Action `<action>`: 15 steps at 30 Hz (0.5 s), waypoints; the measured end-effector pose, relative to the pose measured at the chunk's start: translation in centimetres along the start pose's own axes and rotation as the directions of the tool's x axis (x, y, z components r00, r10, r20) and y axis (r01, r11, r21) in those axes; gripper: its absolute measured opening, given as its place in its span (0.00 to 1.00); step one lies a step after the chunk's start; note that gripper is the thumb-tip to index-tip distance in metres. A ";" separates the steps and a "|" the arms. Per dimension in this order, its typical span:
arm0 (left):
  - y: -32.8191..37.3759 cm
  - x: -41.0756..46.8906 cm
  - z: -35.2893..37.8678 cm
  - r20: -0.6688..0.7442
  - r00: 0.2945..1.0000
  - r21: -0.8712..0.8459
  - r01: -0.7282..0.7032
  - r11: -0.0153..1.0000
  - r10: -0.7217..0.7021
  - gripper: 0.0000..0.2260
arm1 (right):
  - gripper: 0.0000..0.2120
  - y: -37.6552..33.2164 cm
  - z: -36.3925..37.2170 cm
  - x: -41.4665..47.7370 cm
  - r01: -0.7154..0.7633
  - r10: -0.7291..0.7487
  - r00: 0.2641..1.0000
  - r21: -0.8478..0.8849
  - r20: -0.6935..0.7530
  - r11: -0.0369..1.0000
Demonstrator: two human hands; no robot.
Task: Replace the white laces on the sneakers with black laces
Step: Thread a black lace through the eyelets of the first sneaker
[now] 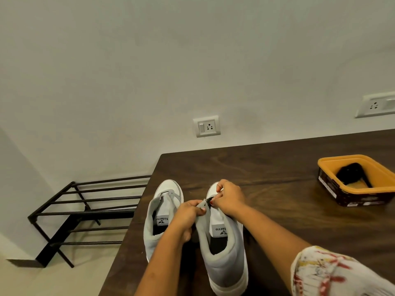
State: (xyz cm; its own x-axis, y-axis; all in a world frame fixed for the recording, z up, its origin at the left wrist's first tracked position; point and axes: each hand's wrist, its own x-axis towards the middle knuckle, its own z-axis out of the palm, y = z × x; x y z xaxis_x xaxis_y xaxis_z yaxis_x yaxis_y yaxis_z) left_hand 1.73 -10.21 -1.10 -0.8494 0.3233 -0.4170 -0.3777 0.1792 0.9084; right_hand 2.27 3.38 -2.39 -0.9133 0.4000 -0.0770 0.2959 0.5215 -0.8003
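Pinching right sneaker [224, 259] flap [202, 205] with left hand [189, 212], black lace [210, 199] with right hand [229, 199], just above flap. Lace probably limp, light; best gripped at tip.

2 sneakers (left sneaker [149, 231], right sneaker [222, 270]), 2 hands (left hand [188, 212], right hand [229, 198]), 1 table [277, 210]. 1 black lace [209, 200] at the right sneaker, 1 lace bundle [348, 173] in 1 orange box [328, 167] far right. 2 wall sockets (middle socket [206, 126], right socket [375, 106]), 1 rack [106, 214] left.
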 end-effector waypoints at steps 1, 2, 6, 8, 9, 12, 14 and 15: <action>0.0 0.0 0.0 0.006 1.000 -0.003 -0.005 1.000 0.005 0.12 | 0.14 0.0 0.0 -0.1 -0.002 0.002 1.000 -0.005 -0.007 1.000; 0.0 0.0 0.0 0.011 1.000 -0.003 -0.009 1.000 0.009 0.12 | 0.14 -0.1 0.1 -0.1 -0.004 0.004 1.000 -0.011 -0.010 1.000; -0.2 0.1 -0.2 0.045 0.999 0.041 -0.010 0.999 0.009 0.10 | 0.14 -0.3 -0.2 -0.2 -0.008 0.007 1.000 -0.042 -0.009 0.999; -0.3 0.1 -0.1 0.064 0.998 0.029 0.003 1.000 -0.005 0.09 | 0.13 -0.2 -0.5 -0.1 -0.007 0.006 1.000 -0.073 -0.005 0.997; -0.3 0.1 0.0 0.057 0.998 0.016 0.013 1.000 -0.014 0.11 | 0.12 -0.2 -0.7 0.0 -0.008 0.008 1.000 -0.081 0.004 0.997; -0.5 0.5 0.4 0.002 0.999 0.056 -0.036 0.998 0.036 0.13 | 0.11 0.0 -1.1 -0.1 0.023 -0.017 0.998 -0.085 0.066 0.996; -0.9 1.1 0.8 -0.083 0.986 0.177 -0.129 0.976 0.145 0.07 | 0.11 0.1 -1.2 -0.1 0.066 -0.056 0.994 -0.116 0.091 0.991; -1.0 1.4 1.0 -0.131 0.972 0.250 -0.160 0.955 0.197 0.05 | 0.10 0.1 -1.2 0.0 0.081 -0.068 0.992 -0.130 0.102 0.988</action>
State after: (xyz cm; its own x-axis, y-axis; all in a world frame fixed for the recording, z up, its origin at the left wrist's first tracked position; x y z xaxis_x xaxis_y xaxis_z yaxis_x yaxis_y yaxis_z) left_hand 1.29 -8.99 -2.66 -0.9481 0.2276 -0.2221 -0.1328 0.3515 0.9267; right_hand 2.63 4.36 -1.71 -0.9550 0.2848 -0.0826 0.2548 0.6454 -0.7201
